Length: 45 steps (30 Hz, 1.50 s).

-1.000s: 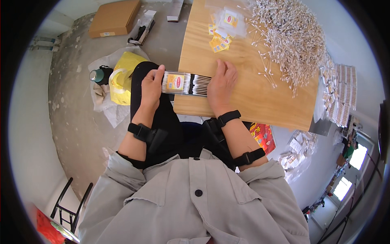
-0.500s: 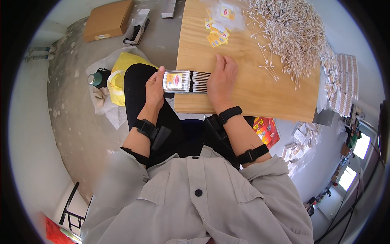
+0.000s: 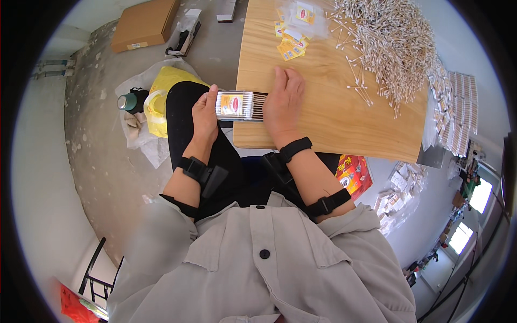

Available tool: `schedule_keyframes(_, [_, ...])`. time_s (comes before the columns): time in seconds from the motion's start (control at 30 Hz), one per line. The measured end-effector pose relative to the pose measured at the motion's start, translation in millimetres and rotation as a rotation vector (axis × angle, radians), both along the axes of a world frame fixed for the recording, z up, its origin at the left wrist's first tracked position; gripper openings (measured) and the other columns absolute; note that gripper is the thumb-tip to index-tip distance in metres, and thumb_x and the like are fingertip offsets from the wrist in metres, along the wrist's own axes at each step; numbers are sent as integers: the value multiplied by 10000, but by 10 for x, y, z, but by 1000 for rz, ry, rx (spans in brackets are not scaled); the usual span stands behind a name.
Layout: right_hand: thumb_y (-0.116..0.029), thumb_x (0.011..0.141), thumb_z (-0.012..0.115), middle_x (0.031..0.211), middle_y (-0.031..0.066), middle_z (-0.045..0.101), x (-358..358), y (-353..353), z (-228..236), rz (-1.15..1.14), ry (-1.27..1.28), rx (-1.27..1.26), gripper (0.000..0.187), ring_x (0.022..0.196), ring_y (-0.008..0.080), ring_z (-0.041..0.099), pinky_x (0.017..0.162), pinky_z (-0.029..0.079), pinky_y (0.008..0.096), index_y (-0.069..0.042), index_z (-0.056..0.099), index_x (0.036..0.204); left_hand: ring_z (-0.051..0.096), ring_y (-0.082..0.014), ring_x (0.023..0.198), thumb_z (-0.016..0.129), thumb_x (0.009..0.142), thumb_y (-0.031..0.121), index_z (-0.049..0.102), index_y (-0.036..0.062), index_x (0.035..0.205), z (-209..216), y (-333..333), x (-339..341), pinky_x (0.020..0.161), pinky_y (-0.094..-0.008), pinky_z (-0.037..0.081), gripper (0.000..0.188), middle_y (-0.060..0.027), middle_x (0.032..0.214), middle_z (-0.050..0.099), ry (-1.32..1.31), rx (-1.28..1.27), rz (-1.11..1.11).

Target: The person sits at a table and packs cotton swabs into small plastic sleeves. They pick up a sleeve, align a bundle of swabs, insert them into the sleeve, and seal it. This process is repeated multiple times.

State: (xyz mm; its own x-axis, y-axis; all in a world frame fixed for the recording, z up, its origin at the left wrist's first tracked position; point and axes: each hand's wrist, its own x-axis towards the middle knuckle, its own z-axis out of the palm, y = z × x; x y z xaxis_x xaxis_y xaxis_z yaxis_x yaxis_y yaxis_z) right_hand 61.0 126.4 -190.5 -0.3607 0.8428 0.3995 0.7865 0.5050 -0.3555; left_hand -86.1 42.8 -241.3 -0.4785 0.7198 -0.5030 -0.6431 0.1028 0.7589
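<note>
My left hand [image 3: 204,114] is closed on the left end of a clear pack of cotton swabs [image 3: 233,105], which has a yellow and white label card on top. The pack sits at the table's left edge, partly over my black-clad leg. From its right end runs a row of swab sticks [image 3: 259,107] against something dark. My right hand [image 3: 283,107] lies across the right end of these sticks, its palm side against them and its fingers reaching away from me, slightly bent. Its palm hides the far ends of the sticks.
A large heap of loose cotton swabs [image 3: 385,48] covers the table's far right. Yellow label cards [image 3: 291,48] and clear bags [image 3: 315,22] lie at the back of the wooden table [image 3: 344,124]. On the floor at left stand a green-lidded bottle [image 3: 127,101] and a cardboard box [image 3: 144,25].
My right hand has moved left toward the pack, and the row of sticks between it and the pack has grown shorter. The dark gap beside the pack has closed. My left hand stays in place.
</note>
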Motion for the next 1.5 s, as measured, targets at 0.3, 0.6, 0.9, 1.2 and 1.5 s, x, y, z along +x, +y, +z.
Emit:
schedule_keyframes(0.3, [9, 844, 521, 1168, 167, 478, -35, -2, -19, 11, 9, -25, 363, 1180, 375, 446, 1026, 383, 447, 26, 523, 1206, 449, -20, 631, 625, 981, 270, 621, 14, 748, 246, 1, 7, 572, -211, 389, 347, 40, 678, 553, 382, -32, -11])
schedule_keyframes(0.6, [20, 867, 475, 1173, 176, 481, -120, -28, -9, 43, 252, -142, 348, 1164, 354, 454, 1030, 377, 438, 25, 521, 1211, 447, -18, 643, 617, 984, 278, 628, 21, 755, 168, -9, -30, 584, -213, 388, 344, 47, 682, 549, 324, -48, -17])
schedule_keyframes(0.9, [-209, 1051, 367, 1303, 169, 481, 25, -408, 3, -113, 1129, -612, 391, 1240, 246, 475, 1064, 370, 358, 50, 420, 1339, 497, -23, 658, 592, 995, 310, 644, 37, 827, 240, -35, -63, 623, -203, 425, 325, 44, 734, 586, 56, 44, -13])
schedule_keyframes(1.2, [-238, 1059, 347, 1307, 188, 459, -265, -493, 115, -9, 825, -540, 421, 1268, 293, 461, 1084, 346, 393, 40, 383, 1373, 459, -16, 636, 598, 994, 289, 591, 49, 771, 207, -51, -19, 572, -205, 403, 327, 45, 698, 548, 212, 67, -51])
schedule_keyframes(1.5, [-263, 1059, 342, 1354, 188, 435, -453, -532, 143, 31, 955, -632, 441, 1286, 290, 445, 1096, 319, 391, 41, 385, 1375, 425, -16, 639, 596, 995, 287, 562, 48, 747, 132, -44, -40, 557, -213, 380, 346, 45, 676, 506, 329, -6, -69])
